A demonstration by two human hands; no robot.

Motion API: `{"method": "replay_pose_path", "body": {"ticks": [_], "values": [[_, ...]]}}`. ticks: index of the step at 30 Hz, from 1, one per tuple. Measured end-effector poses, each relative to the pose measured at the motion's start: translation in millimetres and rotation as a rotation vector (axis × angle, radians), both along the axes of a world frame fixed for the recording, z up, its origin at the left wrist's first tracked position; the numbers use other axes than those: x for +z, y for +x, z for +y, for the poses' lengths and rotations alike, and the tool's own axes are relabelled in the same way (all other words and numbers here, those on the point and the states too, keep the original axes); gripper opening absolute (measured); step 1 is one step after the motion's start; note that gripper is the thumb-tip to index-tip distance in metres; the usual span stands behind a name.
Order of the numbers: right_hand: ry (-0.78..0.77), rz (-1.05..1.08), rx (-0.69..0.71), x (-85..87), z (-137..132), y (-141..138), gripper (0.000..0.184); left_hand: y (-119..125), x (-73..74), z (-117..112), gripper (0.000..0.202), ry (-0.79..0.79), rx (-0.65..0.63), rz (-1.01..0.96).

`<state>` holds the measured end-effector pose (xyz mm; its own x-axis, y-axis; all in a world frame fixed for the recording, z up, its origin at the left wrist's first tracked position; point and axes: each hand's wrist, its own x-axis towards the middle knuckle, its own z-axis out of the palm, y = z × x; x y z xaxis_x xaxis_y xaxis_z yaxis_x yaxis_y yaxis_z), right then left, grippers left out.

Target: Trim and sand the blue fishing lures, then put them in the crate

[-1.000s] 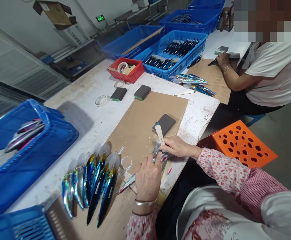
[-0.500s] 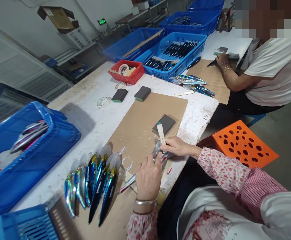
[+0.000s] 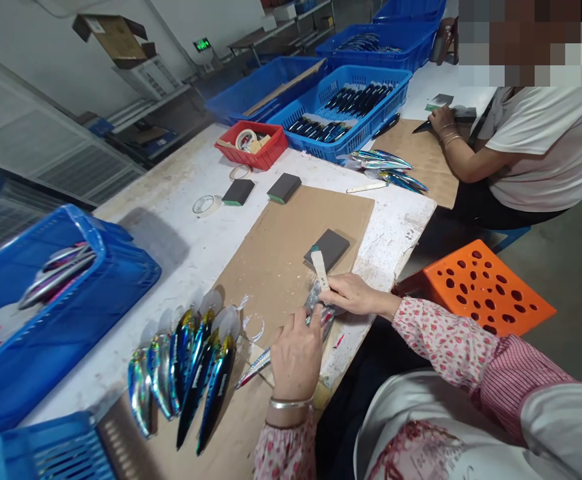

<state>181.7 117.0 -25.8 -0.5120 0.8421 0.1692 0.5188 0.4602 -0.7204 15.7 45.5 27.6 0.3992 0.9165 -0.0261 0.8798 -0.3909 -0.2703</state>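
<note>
We log: left hand [image 3: 297,357] curls over a lure [image 3: 255,365], pinning it to cardboard [image 3: 291,227] on the tabletop [image 3: 181,247]; right hand [image 3: 353,293] pinches a sanding stick [image 3: 319,268] onto it. Three sanding blocks [image 3: 328,248] lie beyond, one just past the stick. Fanned lures [image 3: 191,373] at left, count unclear.

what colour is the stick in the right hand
Pale cream with a greenish tip; the stick shows best in the head view, by the lure.

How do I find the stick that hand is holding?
Find the big cardboard sheet on the table. At its right edge the right hand grips a flat stick beside a dark block. It is pale, unlike the shiny lures.
</note>
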Motion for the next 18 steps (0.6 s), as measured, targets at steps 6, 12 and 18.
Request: {"method": "replay_pose_path", "body": {"ticks": [6, 12, 18], "values": [[0.093, 0.043, -0.075, -5.5, -7, -5, 0.025, 0, 0.1, -1, 0.036, -0.013, 0.014, 0.016], [-0.139, 0.390, -0.396, -21.2, -10, -1, 0.039, -1, -1.7, -1, 0.037, -0.057, 0.067, -0.015], [-0.192, -0.370, -0.520, -4.2, 25, 60, 0.034, -10, -3.0, -7, 0.039, -0.086, 0.147, -0.107]]}}
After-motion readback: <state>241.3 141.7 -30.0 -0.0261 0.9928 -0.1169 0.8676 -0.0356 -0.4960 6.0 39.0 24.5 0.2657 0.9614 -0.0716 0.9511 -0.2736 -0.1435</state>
